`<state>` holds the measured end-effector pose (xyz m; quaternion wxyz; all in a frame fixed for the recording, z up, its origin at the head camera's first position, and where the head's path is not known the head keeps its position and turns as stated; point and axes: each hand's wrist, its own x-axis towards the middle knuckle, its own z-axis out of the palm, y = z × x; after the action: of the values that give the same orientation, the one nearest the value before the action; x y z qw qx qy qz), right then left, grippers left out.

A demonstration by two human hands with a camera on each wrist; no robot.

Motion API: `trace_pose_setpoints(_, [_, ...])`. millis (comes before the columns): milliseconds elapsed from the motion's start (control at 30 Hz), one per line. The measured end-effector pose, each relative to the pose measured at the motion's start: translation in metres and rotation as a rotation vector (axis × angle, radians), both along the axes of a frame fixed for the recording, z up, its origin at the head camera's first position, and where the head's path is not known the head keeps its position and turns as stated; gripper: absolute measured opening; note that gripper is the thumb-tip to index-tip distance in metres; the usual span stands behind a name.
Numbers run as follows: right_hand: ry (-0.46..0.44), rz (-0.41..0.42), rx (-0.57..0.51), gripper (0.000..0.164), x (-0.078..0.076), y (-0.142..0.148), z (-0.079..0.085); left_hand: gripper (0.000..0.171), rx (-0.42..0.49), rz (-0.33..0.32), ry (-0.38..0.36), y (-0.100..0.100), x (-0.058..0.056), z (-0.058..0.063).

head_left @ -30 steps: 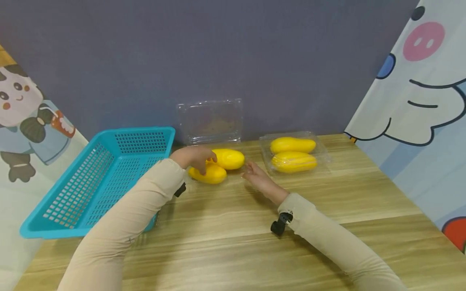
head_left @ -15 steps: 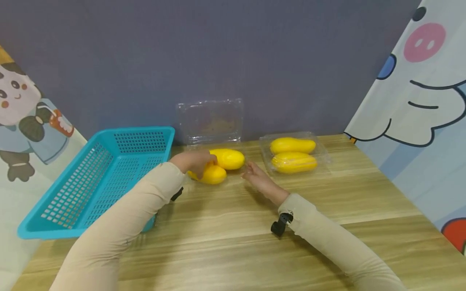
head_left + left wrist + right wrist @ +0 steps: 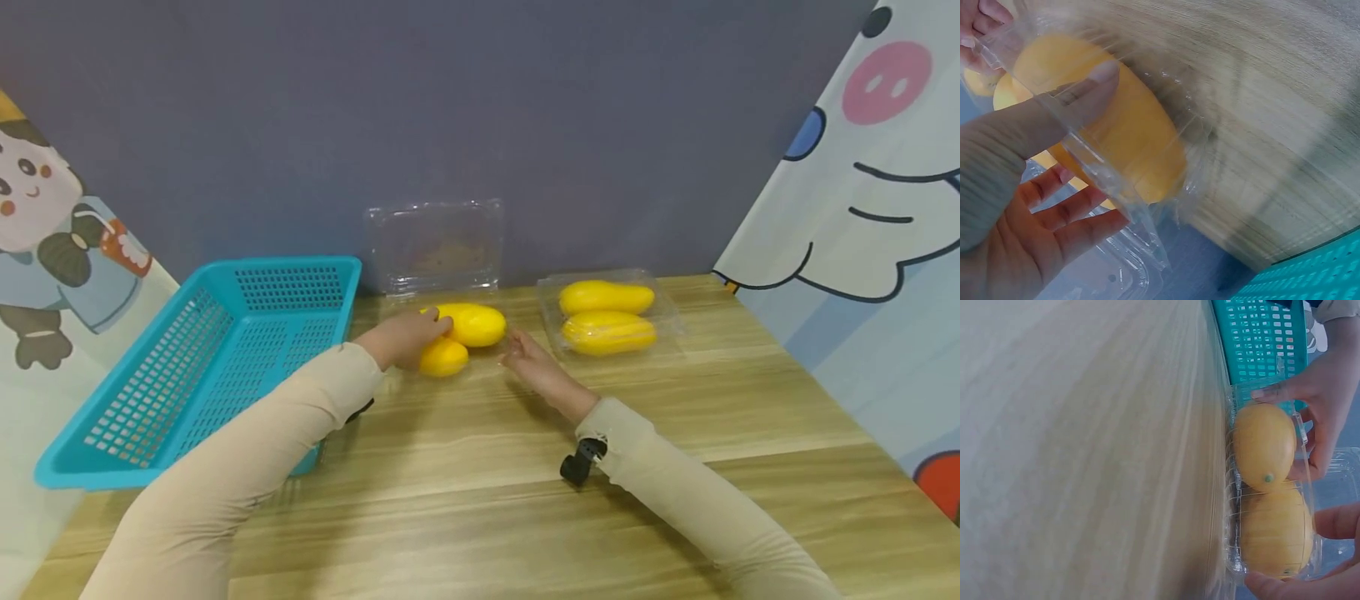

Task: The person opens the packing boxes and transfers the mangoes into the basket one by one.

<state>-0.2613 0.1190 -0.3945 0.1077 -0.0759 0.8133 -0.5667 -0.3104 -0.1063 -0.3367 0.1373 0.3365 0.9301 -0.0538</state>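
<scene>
Two yellow oblong fruits, papaya-like, lie in an open clear plastic box [image 3: 1150, 240]. One is the rear fruit [image 3: 478, 325], the other the front fruit [image 3: 444, 358], partly covered by my left hand [image 3: 401, 340]. That hand grips the box's left wall; in the left wrist view its thumb lies outside the wall and its fingers reach over the rim. At the box's other end, my right hand [image 3: 538, 371] pinches the edge, thumb low on the outside in the right wrist view. The clear lid [image 3: 435, 246] stands up behind the fruits.
To the left is a turquoise perforated basket [image 3: 351, 312]. A second clear box [image 3: 671, 321] with two more yellow fruits sits on the right. A dark grey partition [image 3: 525, 125] rises behind the wooden table [image 3: 450, 517].
My left hand has shifted from over the front fruit to the box's left side, covering more of that fruit. The right hand and the fruits stay almost where they were.
</scene>
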Motion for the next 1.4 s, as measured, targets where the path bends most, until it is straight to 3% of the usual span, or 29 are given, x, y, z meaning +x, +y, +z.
trace_pose_setpoints(300, [-0.002, -0.006, -0.012, 0.063, 0.0, -0.001, 0.001, 0.064, 0.021, -0.055, 0.009, -0.002, -0.004, 0.0])
trace_pose_setpoints(533, [-0.003, -0.013, -0.013, 0.062, -0.001, -0.001, 0.0, 0.06, 0.02, -0.136, 0.043, -0.007, -0.01, 0.0])
trace_pose_setpoints(833, [-0.018, -0.022, -0.008, 0.064, 0.0, -0.002, 0.001, 0.061, -0.012, -0.193, 0.069, -0.008, -0.008, 0.005])
trace_pose_setpoints(1167, [-0.019, -0.02, -0.019, 0.064, 0.001, -0.002, 0.001, 0.055, -0.058, -0.19, 0.044, -0.005, -0.007, 0.007])
trace_pose_setpoints(1400, [-0.008, -0.021, -0.03, 0.063, -0.001, -0.002, -0.001, 0.053, -0.074, -0.194, 0.065, -0.004, -0.007, 0.008])
